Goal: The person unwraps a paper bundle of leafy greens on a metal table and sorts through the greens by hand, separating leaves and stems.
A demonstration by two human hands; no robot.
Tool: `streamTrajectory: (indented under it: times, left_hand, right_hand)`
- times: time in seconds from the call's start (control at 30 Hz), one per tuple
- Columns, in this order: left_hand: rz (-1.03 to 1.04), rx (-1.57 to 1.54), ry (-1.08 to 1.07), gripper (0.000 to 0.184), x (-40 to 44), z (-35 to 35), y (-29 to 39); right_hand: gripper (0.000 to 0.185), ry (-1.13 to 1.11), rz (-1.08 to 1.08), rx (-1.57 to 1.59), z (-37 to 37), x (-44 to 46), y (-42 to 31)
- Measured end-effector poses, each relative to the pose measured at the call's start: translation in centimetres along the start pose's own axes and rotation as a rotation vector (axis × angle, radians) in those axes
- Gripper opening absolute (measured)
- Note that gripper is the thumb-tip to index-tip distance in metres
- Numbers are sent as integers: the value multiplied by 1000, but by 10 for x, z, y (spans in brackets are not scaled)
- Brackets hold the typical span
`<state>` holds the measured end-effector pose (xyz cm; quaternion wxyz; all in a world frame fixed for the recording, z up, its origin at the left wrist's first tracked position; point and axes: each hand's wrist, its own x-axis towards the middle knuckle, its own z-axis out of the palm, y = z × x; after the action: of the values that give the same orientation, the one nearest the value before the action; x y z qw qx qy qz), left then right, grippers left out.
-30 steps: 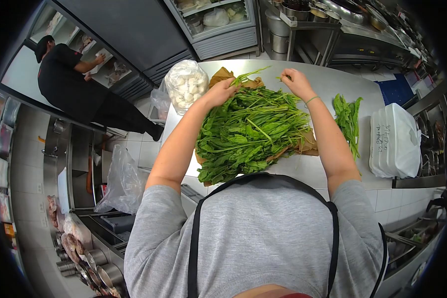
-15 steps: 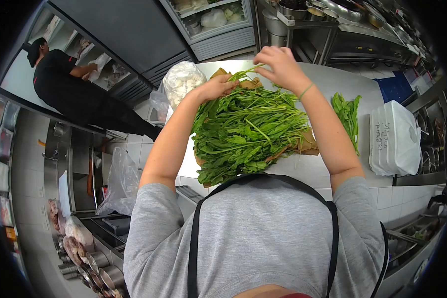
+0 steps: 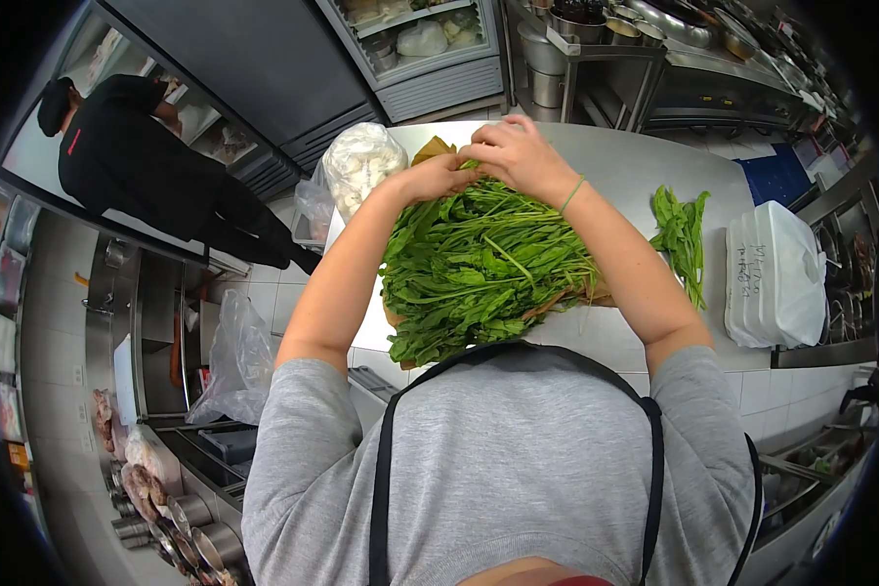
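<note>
A large heap of leafy greens (image 3: 488,264) with long stems lies on brown paper (image 3: 434,149) on the steel table (image 3: 625,161). At the heap's far edge my left hand (image 3: 438,178) is closed on some of the leafy greens. My right hand (image 3: 514,156) is right beside it, its fingers curled in and meeting the left fingertips. What the right fingers pinch is hidden behind the hand. A smaller bunch of greens (image 3: 681,244) lies apart, to the right of my right forearm.
A plastic bag of white pieces (image 3: 363,166) stands at the table's left corner. Stacked white containers in plastic (image 3: 774,273) are at the right. A co-worker in black (image 3: 132,156) stands at an open fridge on the left. Pots (image 3: 591,24) fill a rack behind.
My right hand has moved left and down to meet my left hand; the stem stretched between them no longer shows. The co-worker has turned and leaned closer to the fridge.
</note>
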<state>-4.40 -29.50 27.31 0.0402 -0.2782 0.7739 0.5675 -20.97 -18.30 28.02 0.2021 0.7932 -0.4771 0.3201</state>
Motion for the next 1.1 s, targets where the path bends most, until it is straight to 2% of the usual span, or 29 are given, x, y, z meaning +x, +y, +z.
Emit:
streamTrajectory:
  times: [0.1,0.27,0.4,0.47,0.5,0.57,0.6,0.67,0.7,0.73,0.8,0.87,0.93,1.0,1.03,1.1]
  left_hand:
    - [-21,6,-62,29,-4,0,9]
    - [-19,-114,-146,24,-13,-1,16]
    - [-46,-135,-156,22,-15,-14,8]
    - [-58,-166,-179,22,-19,-23,5]
    - [-55,-151,-162,21,-23,-27,5]
    - [-38,-189,-169,18,-30,-39,1]
    - [-38,-188,-171,18,-36,-42,4]
    - [-103,-182,-79,17,-47,-45,14]
    - [-108,-173,-54,19,-46,-46,13]
    - [-108,-173,-50,19,-46,-46,13]
    - [-71,-190,-78,19,-45,-45,13]
    - [-52,-189,-96,19,-44,-40,20]
    - [-40,-186,-125,19,-40,-36,20]
    - [-28,-218,-179,21,-29,-35,19]
    - [-28,-218,-184,21,-25,-34,20]
    - [-17,-157,-227,26,-23,-29,27]
  right_hand:
    - [22,-19,-116,-23,4,1,-1]
    - [16,-107,-59,18,5,-10,2]
    - [14,-62,-7,84,3,-28,15]
    - [14,-10,136,93,1,-39,25]
    - [14,-11,137,94,0,-47,33]
    - [14,-9,332,59,2,-62,50]
    - [14,-9,334,59,3,-69,57]
    - [12,-257,639,232,9,-84,66]
    - [12,-257,638,233,14,-96,69]
    - [15,-339,538,-5,16,-105,66]
    - [18,-412,425,-242,19,-104,71]
    - [24,-442,673,-137,-6,-64,61]
    - [31,-179,576,14,-19,-36,49]
    - [35,50,309,97,-27,-8,29]
    - [35,49,312,94,-30,3,18]
    - [38,-84,105,37,-31,18,0]
